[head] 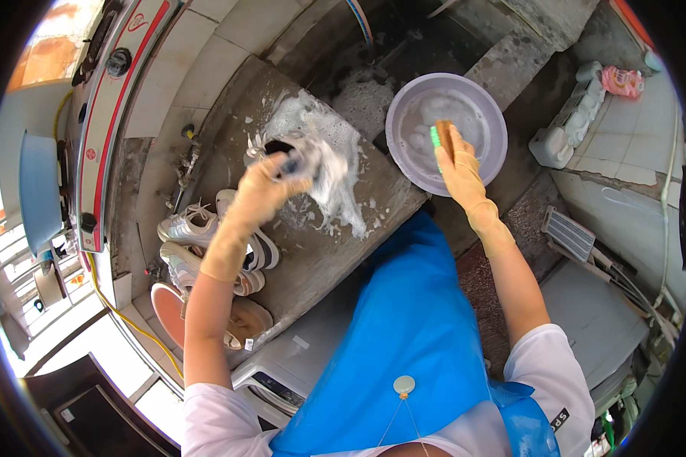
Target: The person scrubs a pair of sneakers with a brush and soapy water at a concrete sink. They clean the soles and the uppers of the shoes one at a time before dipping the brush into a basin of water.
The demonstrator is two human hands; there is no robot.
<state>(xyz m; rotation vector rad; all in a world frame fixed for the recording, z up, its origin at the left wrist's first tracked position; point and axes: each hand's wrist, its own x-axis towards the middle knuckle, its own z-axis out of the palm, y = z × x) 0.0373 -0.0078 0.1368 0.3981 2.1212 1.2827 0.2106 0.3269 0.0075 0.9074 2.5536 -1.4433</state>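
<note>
My left hand (263, 191), in a yellowish rubber glove, grips a pale shoe (326, 165) by its heel side, above the concrete slab (343, 251). The shoe and fingers are motion-blurred, and laces hang at the far left of it. White suds (343, 208) cover the slab around and under the shoe. In my gloved right hand (460, 165) is a wooden scrub brush (445, 140) with green bristles, held upright over a lavender plastic basin (397, 114). Soapy water (423, 108) with foam fills the basin; whether the brush touches it I cannot tell.
Several shoes (191, 225) stand at the slab's left, near an orange-red basin (166, 308). A gas stove (106, 114) runs along the left. At the back, a hose (361, 23) hangs over a wet sink area (400, 40). White plastic jugs (554, 145) sit on the right ledge.
</note>
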